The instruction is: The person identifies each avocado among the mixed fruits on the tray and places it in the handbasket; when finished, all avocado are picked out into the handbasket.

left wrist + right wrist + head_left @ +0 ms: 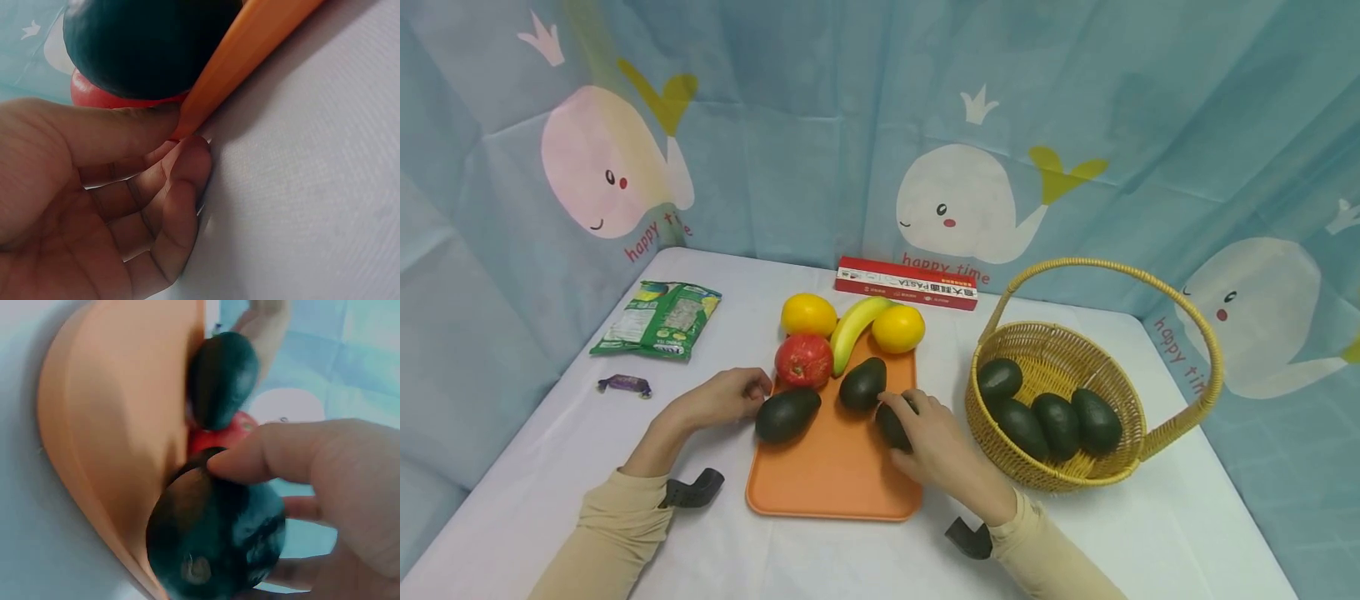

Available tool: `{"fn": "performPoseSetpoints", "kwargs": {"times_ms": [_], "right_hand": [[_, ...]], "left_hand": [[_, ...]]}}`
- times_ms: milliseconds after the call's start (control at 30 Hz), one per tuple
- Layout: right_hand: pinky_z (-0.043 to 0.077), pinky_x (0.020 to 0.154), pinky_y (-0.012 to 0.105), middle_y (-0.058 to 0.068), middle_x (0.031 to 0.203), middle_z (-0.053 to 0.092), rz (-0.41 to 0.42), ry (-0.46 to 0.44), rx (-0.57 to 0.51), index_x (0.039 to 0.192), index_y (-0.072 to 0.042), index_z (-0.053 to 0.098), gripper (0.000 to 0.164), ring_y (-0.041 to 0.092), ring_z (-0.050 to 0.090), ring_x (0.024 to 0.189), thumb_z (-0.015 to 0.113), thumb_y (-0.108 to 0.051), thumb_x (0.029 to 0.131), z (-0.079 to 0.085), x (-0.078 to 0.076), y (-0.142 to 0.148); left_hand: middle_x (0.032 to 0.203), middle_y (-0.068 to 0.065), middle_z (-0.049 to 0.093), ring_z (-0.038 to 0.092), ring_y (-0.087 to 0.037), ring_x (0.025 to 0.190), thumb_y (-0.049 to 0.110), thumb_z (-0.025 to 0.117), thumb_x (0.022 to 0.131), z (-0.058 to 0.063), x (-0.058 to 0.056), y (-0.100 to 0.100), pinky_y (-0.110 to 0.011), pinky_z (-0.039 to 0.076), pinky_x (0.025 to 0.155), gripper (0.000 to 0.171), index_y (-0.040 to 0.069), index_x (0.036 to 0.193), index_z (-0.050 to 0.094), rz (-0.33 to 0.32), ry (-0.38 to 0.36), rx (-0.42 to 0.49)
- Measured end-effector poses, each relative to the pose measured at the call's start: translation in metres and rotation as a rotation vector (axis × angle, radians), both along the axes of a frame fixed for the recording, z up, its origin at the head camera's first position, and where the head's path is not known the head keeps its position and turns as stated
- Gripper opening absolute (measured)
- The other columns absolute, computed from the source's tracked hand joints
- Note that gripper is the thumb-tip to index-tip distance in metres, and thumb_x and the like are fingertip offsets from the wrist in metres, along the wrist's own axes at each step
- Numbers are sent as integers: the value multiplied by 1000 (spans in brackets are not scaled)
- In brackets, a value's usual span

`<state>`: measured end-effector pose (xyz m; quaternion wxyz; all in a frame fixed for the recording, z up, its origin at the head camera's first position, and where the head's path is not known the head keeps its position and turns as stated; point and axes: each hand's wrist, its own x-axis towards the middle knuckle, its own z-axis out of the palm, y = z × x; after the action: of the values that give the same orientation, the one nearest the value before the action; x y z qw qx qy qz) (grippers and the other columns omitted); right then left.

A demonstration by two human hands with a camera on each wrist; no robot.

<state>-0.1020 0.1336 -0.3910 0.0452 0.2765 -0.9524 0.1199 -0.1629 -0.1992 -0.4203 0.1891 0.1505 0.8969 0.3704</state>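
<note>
My right hand (936, 437) grips a dark avocado (215, 531) at the right side of the orange tray (835, 483), thumb on one side and fingers round the other. At the tray's left edge my left hand (726, 400) pinches the rim between thumb and curled fingers, as the left wrist view shows. Beside that hand a second avocado (787, 415) lies on the tray. A third avocado (862, 384) rests between the two. Behind them on the tray are a red apple-like fruit (804, 361), a banana (855, 329) and two yellow lemon-like fruits (808, 316).
A wicker basket (1131, 471) with a tall handle stands at the right, holding several avocados (1058, 425). A red pasta box (906, 283) lies behind the tray. To the left are a green snack packet (661, 319) and a purple wrapped candy (625, 384). A printed curtain (820, 150) hangs behind.
</note>
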Motion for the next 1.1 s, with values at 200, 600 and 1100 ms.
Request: {"fn": "performPoseSetpoints", "kwargs": {"times_ms": [200,600,1100], "right_hand": [[54,83,39,9,126,51,-113,69,-195,142,-18,49,77,22,60,98,78,-22,71,31,16,33],[49,79,61,25,126,48,-405,201,-255,135,0,41,75,43,55,106,78,-7,70,61,25,126],[48,75,66,32,123,46,-463,18,-66,134,-5,47,73,53,56,103,81,-9,70,43,29,154]], "left_hand": [[81,-5,59,51,-15,72,0,54,84,0,0,1,-27,42,62,23,-4,106,60,4,4,-16],[82,-6,59,51,-16,72,0,54,85,0,1,1,-27,43,63,23,-4,107,59,7,-5,-14],[82,-6,59,51,-15,71,1,54,85,0,1,2,-27,43,62,24,-4,109,59,11,-16,-16]]}}
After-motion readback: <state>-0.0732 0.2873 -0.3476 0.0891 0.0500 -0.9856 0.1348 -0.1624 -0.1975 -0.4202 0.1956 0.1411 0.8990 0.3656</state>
